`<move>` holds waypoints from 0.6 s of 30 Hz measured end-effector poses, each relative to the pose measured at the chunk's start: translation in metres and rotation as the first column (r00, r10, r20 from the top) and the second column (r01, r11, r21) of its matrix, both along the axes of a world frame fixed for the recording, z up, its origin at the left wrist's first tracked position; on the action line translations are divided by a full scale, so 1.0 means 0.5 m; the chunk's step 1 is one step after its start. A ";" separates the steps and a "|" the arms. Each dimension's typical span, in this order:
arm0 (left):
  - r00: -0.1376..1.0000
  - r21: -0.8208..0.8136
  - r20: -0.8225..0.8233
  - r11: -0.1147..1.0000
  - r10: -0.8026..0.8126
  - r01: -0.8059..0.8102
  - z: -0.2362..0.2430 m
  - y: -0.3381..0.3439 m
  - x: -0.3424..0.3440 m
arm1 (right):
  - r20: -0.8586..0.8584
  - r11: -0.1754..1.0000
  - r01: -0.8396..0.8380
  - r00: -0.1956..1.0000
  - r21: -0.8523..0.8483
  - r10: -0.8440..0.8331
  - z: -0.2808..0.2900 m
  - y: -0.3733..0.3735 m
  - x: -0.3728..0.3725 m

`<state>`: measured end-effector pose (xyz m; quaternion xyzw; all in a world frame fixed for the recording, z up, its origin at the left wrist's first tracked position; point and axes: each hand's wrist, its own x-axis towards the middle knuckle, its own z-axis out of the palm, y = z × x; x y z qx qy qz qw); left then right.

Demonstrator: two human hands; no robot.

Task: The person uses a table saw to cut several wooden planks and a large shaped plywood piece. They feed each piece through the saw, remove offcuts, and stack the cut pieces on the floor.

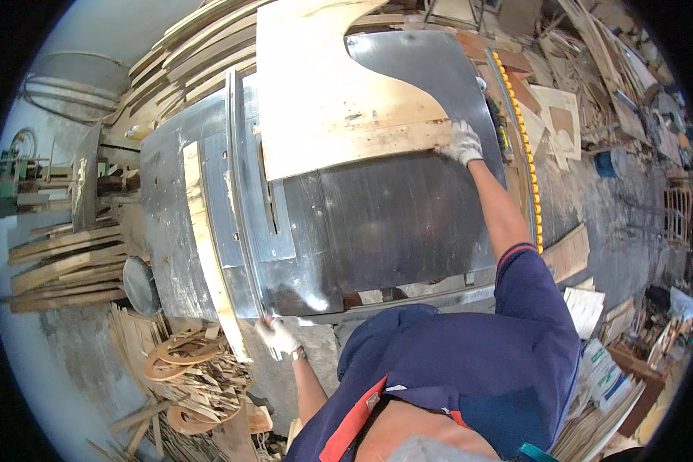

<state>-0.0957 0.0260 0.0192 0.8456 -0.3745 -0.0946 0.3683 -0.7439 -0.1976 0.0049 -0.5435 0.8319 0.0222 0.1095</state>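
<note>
A large pale wooden panel [323, 92] with a curved cut-out on its right side lies across the dark metal saw table [393, 223]. My right hand [462, 144], in a white glove, grips the panel's near right corner. A long metal rail fence [239, 185] runs over the table left of the panel. By the near end of the fence, my gloved left hand [279, 339] has its fingers apart; whether it touches the fence is unclear. Under the panel's left edge, a slot [271, 208] in the table partly shows. A narrow wooden strip [204, 231] lies left of the fence.
Stacked boards [196, 54] lie beyond the table, with more piled planks [69, 266] at the left. Curved wooden offcuts [200, 369] heap up at the near left. A rail with yellow rollers [522, 138] borders the right side. Scrap wood [558, 123] litters the floor there.
</note>
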 end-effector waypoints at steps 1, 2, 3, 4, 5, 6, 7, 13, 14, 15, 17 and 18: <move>0.990 -0.063 -0.106 0.994 -0.095 0.089 -0.006 -0.027 -0.059 | 0.012 0.999 -0.006 1.000 -0.031 0.006 -0.003 0.001 -0.009; 0.980 -0.021 -0.112 0.987 -0.163 0.161 -0.009 -0.069 -0.101 | 0.031 1.000 0.001 1.000 -0.025 -0.001 -0.003 0.004 -0.016; 0.945 -0.013 -0.077 0.948 -0.319 0.319 -0.004 -0.095 -0.136 | 0.046 0.996 -0.010 0.999 -0.084 0.014 0.001 0.002 -0.027; 0.923 -0.103 -0.193 0.943 -0.332 0.317 -0.007 -0.122 -0.181 | 0.065 0.994 -0.013 0.998 -0.107 0.020 0.009 -0.002 -0.042; 0.893 -0.131 -0.175 0.909 -0.414 0.395 -0.001 -0.143 -0.211 | 0.081 0.997 0.004 0.997 -0.083 0.003 0.013 -0.004 -0.049; 0.868 -0.083 -0.284 0.912 -0.408 0.402 0.006 -0.160 -0.238 | 0.213 0.997 0.083 0.974 0.004 -0.082 0.024 -0.009 -0.065; 0.848 -0.004 -0.380 0.918 -0.369 0.398 0.017 -0.172 -0.260 | 0.221 0.997 0.062 0.973 0.049 -0.071 0.026 -0.019 -0.069; 0.760 0.149 -0.375 0.774 -0.531 0.615 0.087 -0.171 -0.329 | 0.223 0.996 -0.011 0.975 0.088 -0.009 0.020 -0.025 -0.076; 0.751 0.117 -0.388 0.779 -0.535 0.615 0.095 -0.165 -0.327 | 0.215 0.998 -0.017 0.977 0.059 0.004 0.017 -0.015 -0.070; 0.754 0.097 -0.358 0.782 -0.550 0.616 0.102 -0.159 -0.318 | 0.207 0.999 -0.016 0.978 0.038 0.008 0.014 0.005 -0.064; 0.770 0.091 -0.267 0.781 -0.579 0.618 0.114 -0.138 -0.294 | 0.197 0.998 -0.050 0.979 0.025 0.045 0.003 0.055 -0.052; 0.785 0.045 -0.264 0.806 -0.560 0.590 0.118 -0.123 -0.280 | 0.192 0.996 -0.083 0.979 0.034 0.075 -0.005 0.091 -0.050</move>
